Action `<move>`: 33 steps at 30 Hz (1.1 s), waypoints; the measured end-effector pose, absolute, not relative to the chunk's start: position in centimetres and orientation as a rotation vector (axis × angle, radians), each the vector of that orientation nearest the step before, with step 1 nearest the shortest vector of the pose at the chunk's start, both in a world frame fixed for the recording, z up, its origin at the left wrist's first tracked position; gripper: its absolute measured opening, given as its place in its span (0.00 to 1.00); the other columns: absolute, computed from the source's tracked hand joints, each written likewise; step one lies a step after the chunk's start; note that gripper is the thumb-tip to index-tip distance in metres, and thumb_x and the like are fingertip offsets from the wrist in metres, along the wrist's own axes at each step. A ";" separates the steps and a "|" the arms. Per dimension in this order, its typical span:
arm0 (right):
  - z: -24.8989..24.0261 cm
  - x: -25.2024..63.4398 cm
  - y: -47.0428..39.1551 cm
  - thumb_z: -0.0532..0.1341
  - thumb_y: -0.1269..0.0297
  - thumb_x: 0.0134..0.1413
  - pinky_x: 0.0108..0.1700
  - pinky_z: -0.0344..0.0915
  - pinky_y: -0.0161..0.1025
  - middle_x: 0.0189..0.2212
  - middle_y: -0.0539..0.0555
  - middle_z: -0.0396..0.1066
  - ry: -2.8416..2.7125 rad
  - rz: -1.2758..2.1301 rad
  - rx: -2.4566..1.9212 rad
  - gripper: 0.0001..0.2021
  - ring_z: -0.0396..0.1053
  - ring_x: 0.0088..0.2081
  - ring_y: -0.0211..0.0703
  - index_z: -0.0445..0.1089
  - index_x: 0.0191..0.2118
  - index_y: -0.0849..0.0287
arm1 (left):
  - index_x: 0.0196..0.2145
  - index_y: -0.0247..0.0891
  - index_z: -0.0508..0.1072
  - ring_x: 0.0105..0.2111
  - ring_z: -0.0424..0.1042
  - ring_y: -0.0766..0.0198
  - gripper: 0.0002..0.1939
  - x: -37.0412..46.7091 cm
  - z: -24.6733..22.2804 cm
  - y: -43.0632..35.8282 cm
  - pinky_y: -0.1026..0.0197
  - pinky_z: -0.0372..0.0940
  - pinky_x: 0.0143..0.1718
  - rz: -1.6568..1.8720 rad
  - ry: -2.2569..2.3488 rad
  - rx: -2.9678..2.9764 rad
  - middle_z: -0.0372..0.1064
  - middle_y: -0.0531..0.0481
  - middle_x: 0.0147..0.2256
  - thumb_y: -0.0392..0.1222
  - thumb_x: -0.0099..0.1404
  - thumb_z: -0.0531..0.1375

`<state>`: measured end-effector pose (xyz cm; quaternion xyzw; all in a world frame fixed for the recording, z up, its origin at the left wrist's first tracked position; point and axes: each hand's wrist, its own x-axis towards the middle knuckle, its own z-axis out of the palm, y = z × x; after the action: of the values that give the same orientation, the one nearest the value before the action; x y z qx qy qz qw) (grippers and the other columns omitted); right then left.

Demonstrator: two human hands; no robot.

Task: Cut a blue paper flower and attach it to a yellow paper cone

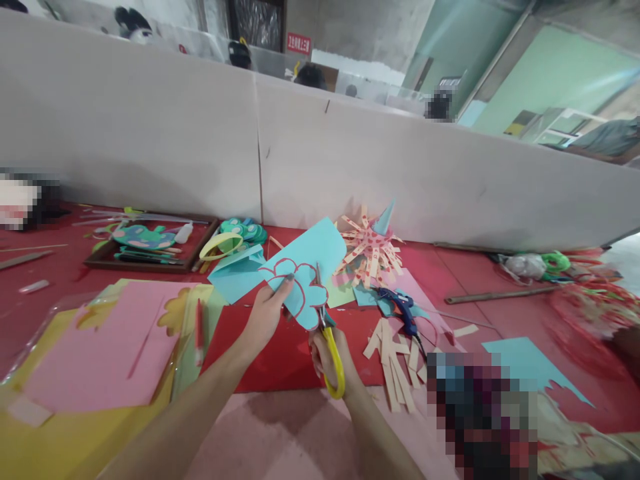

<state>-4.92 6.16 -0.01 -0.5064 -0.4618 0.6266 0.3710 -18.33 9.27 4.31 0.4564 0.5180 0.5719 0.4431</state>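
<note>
Head view: above a red sheet, both bare hands work at one piece of light-blue cardstock. The left hand pinches its lower edge, thumb on top, beside a scalloped outline drawn in red. The right hand is closed around the yellow handles of the scissors, whose blades point away from the person and meet the cardstock along the outline's right side.

Beyond the red sheet, slightly to its right, sits a spiky paper figure made of heart-printed strips, with a blue cone on top. Just beside the sheet's right edge are a blue glue gun and a loose pile of peach paper strips. Farther right of the sheet lie a thin stick and a light-blue offcut with a scalloped edge.

Left of the red sheet, a red marker lies near pink paper, which is layered over yellow sheets. Beyond these, farther from the person than the red sheet, are a brown-rimmed tray holding a small white bottle and a pale yellow paper ring at its right. A white partition stands behind everything on the table.
</note>
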 end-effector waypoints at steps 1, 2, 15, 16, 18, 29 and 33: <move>0.0 -4.9 6.2 0.55 0.53 0.46 0.11 0.48 0.28 0.08 0.39 0.49 -1.183 1.613 -1.293 0.13 0.47 0.09 0.28 0.57 0.25 0.58 | 0.14 0.39 0.58 0.16 0.58 0.68 0.22 -18.4 4.4 9.3 0.64 0.57 0.22 1.424 1.302 1.125 0.57 0.56 0.13 0.54 0.57 0.56; -0.1 -4.9 6.2 0.55 0.52 0.46 0.11 0.48 0.28 0.09 0.39 0.49 -1.183 1.619 -1.292 0.13 0.47 0.09 0.28 0.58 0.26 0.58 | 0.14 0.39 0.58 0.17 0.58 0.68 0.22 -18.5 4.5 9.3 0.64 0.57 0.22 1.426 1.318 1.118 0.57 0.56 0.13 0.54 0.56 0.56; -1.1 -4.8 6.1 0.54 0.46 0.51 0.10 0.48 0.29 0.10 0.40 0.49 -1.235 1.569 -1.299 0.18 0.48 0.09 0.29 0.56 0.25 0.57 | 0.17 0.39 0.58 0.21 0.56 0.68 0.20 -19.3 4.8 9.6 0.64 0.57 0.26 1.414 1.434 1.161 0.55 0.57 0.17 0.56 0.53 0.56; -1.1 -4.7 6.1 0.53 0.46 0.51 0.10 0.48 0.29 0.10 0.40 0.50 -1.251 1.557 -1.300 0.19 0.49 0.09 0.29 0.56 0.25 0.57 | 0.17 0.39 0.57 0.22 0.55 0.68 0.20 -19.4 5.0 9.7 0.64 0.56 0.25 1.405 1.447 1.176 0.54 0.57 0.18 0.56 0.53 0.57; -1.0 -4.7 6.0 0.53 0.45 0.51 0.11 0.48 0.30 0.11 0.40 0.50 -1.273 1.539 -1.297 0.19 0.48 0.09 0.29 0.56 0.25 0.57 | 0.16 0.39 0.56 0.22 0.54 0.68 0.21 -19.8 5.4 9.7 0.64 0.55 0.25 1.382 1.484 1.200 0.53 0.57 0.18 0.56 0.52 0.57; -1.0 -4.8 5.6 0.54 0.44 0.50 0.11 0.48 0.29 0.12 0.41 0.48 -1.268 1.582 -1.287 0.20 0.48 0.10 0.28 0.55 0.24 0.57 | 0.17 0.39 0.51 0.21 0.47 0.70 0.22 -20.4 6.5 9.6 0.65 0.47 0.22 1.312 1.554 1.254 0.45 0.57 0.19 0.57 0.52 0.55; -1.3 -4.8 5.9 0.54 0.44 0.51 0.12 0.47 0.30 0.11 0.41 0.48 -1.321 1.508 -1.321 0.21 0.49 0.10 0.29 0.53 0.22 0.56 | 0.19 0.40 0.51 0.22 0.46 0.70 0.20 -20.4 6.3 9.5 0.65 0.45 0.22 1.295 1.583 1.290 0.44 0.57 0.19 0.56 0.54 0.54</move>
<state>-4.79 5.88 -1.27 -0.5129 -0.5129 0.5855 0.3621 -20.43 9.52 6.32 0.4990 0.6121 0.5010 0.3540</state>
